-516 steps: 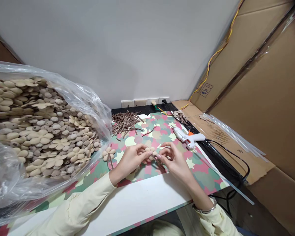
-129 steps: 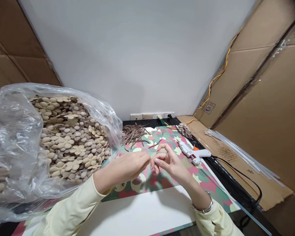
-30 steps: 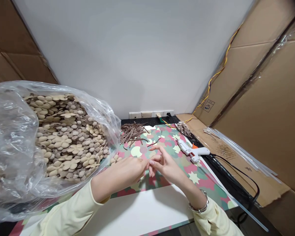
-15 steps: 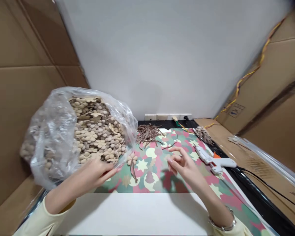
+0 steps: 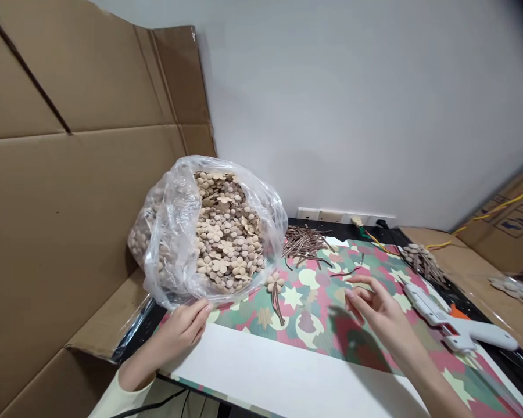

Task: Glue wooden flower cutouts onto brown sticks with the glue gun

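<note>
My left hand lies at the table's left edge, fingers together against the bottom of a clear plastic bag full of tan flower-shaped pieces. I cannot see anything held in it. My right hand hovers over the patterned mat, fingers loosely spread and empty. A finished flower with brown stems lies on the mat between the hands, just below the bag. A pile of brown strips sits behind it.
A white glue gun lies at the right, beyond my right hand. A bundle of finished pieces rests near the back right. Cardboard sheets stand on the left. A power strip runs along the wall. A white board covers the near table.
My hands have parted: the left went to the bag's bottom at the left edge, the right drew away open. The view swung left. The finished flower now lies on the mat.
</note>
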Tool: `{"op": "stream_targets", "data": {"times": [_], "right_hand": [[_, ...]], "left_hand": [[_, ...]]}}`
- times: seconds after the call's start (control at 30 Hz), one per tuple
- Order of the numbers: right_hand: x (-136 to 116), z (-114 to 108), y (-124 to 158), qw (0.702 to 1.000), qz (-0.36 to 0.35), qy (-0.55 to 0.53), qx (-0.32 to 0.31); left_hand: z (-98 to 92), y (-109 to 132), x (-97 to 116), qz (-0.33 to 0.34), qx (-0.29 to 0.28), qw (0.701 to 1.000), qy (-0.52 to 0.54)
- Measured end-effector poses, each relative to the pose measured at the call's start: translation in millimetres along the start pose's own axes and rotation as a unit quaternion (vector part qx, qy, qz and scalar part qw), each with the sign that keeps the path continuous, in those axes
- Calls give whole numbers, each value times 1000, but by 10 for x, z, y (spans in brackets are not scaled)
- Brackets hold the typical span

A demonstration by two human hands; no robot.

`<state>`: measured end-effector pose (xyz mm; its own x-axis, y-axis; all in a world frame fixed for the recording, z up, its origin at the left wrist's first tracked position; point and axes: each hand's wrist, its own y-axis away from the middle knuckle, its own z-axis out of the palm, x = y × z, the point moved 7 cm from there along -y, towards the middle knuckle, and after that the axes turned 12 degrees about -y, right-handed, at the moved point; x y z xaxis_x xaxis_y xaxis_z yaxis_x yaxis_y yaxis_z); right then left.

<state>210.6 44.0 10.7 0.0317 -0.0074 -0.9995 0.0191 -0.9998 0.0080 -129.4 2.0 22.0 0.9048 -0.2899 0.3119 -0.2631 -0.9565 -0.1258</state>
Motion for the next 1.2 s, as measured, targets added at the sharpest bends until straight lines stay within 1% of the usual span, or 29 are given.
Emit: {"op": "stream_targets", "data": {"times": [0.07, 0.13, 0.23, 0.3, 0.37, 0.43, 0.5, 0.57, 0.63, 0.73, 0.83, 0.9, 1.03, 1.13, 1.2], "right_hand": [[31, -26, -15, 1000, -4, 19, 14], [56, -55, -32, 999, -11, 34, 22], [50, -62, -36, 997, -28, 59, 28], [0, 42, 7, 996, -44, 76, 10], [-86, 298, 105, 993, -66, 84, -47], [-186, 666, 253, 985, -87, 82, -124], [-279, 1034, 401, 976, -103, 77, -175], [-356, 1341, 505, 969, -124, 83, -196], [-397, 1576, 567, 963, -141, 90, -213], [-396, 1774, 611, 959, -142, 74, -236], [-397, 1824, 629, 961, -146, 44, -229], [-388, 1828, 626, 966, -141, 23, -214], [-306, 1802, 561, 981, -93, -16, -168], [-243, 1716, 485, 985, -57, -61, -150], [-220, 1593, 425, 985, -40, -101, -132]], "left_hand": [[63, -18, -52, -49, -16, 996, 66], [139, -13, -81, -87, -40, 981, 171], [199, 13, -35, -103, -51, 939, 325], [205, 30, 49, -94, -51, 909, 402], [198, 40, 161, -74, -53, 884, 459], [203, 46, 286, -52, -67, 862, 500], [231, 53, 400, -40, -95, 844, 526], [280, 70, 493, -38, -136, 838, 528], [334, 99, 548, -45, -173, 840, 511], [369, 141, 584, -39, -193, 848, 492], [372, 165, 594, -27, -190, 854, 484], [380, 168, 605, -31, -196, 853, 483], [377, 140, 637, -57, -202, 845, 492], [363, 139, 634, -67, -204, 828, 517], [365, 169, 596, -76, -214, 803, 551]]}}
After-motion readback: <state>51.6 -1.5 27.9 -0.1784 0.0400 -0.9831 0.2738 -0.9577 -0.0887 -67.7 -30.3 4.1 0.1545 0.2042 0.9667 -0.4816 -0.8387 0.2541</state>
